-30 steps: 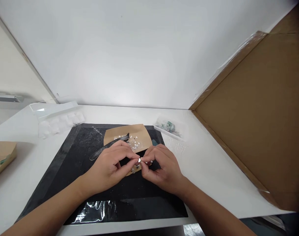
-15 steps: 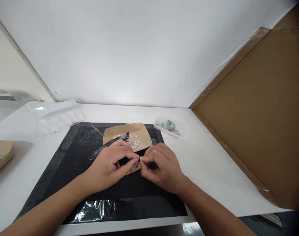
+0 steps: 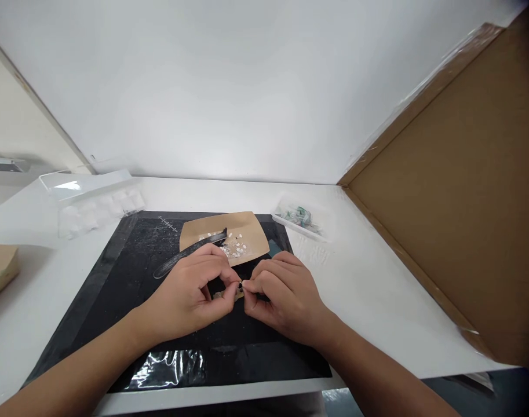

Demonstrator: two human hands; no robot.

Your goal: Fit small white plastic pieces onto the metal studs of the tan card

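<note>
My left hand and my right hand meet fingertip to fingertip over the black mat. Between their pinched fingers is a tiny dark piece, too small and too covered to name; both hands grip at it. Just below the fingertips lies a small tan scrap, partly hidden. Behind the hands is a brown paper tray holding several small white bits. A long black curved strip rests across its left edge, one end on the mat.
At back left stands a clear plastic organizer box with its lid up. A translucent tray with green and clear pieces sits back right, small white bits near it. Cardboard walls the right side; another brown tray is far left.
The pinched fingertips have shifted slightly left and down, covering more of the dark piece. The whole view has tilted a little. Both hands keep their pinch.
</note>
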